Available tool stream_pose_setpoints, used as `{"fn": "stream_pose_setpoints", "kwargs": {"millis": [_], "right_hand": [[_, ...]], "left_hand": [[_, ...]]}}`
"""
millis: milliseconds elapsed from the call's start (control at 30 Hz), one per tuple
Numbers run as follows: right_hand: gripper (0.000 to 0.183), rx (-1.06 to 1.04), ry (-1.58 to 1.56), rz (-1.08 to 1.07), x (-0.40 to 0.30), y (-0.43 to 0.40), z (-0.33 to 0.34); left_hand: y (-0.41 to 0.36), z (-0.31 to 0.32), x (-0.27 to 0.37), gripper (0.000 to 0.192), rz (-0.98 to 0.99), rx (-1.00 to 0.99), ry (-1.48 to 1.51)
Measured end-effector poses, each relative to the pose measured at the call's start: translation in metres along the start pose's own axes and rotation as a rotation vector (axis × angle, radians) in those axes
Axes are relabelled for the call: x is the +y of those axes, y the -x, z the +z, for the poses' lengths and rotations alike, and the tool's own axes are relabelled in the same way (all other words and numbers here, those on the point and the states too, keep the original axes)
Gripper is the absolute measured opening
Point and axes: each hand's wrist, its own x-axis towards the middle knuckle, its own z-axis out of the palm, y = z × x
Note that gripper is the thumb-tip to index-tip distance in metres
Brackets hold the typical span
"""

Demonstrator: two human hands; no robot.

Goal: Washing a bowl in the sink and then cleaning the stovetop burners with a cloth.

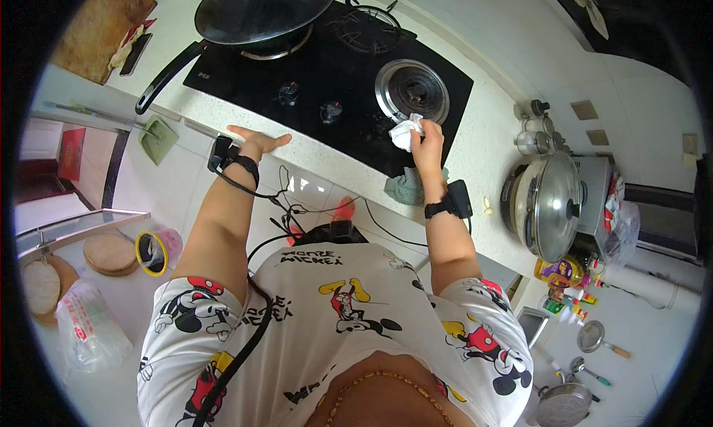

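Note:
A crumpled white tissue or paper [405, 132] is pinched in my right hand [428, 143], at the near edge of the right burner's metal ring [384, 95] on the black glass gas hob [239, 90]. Dark smudges mark the glass beside it. A grey-green cloth [405, 187] lies on the counter's front edge, partly behind my right wrist. My left hand [259, 140] rests on the counter edge with fingers spread and nothing in it. Two black control knobs [288, 93] sit on the hob between my hands. The burner's pan support appears to be off.
A lidded black wok [264, 15] covers the left burner, its handle [170, 76] jutting over the counter edge. A pan support [370, 31] sits at the rear burner. Right are glass jars [532, 143] and a lidded steel pot [557, 207]. Black cables [317, 210] hang before me.

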Motion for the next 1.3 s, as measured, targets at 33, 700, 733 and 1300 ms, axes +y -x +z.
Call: {"fn": "stream_pose_setpoints", "kwargs": {"millis": [33,700,733,1300], "right_hand": [[0.023,-0.035,-0.041,-0.017,0.003,-0.001,0.003],[0.004,-0.188,0.295,-0.074,-0.021,-0.016,0.049],[0.004,-0.153,0.249,-0.082,-0.020,-0.016,0.048],[0.022,-0.065,-0.075,0.041,-0.002,-0.007,0.008]], "left_hand": [[0.003,-0.001,0.004,0.094,0.000,0.021,-0.087],[0.015,-0.003,0.002,0.101,0.052,-0.001,0.028],[0.011,-0.001,-0.001,0.103,0.048,0.029,0.039],[0.004,0.004,-0.002,0.096,0.033,0.056,-0.031]]}}
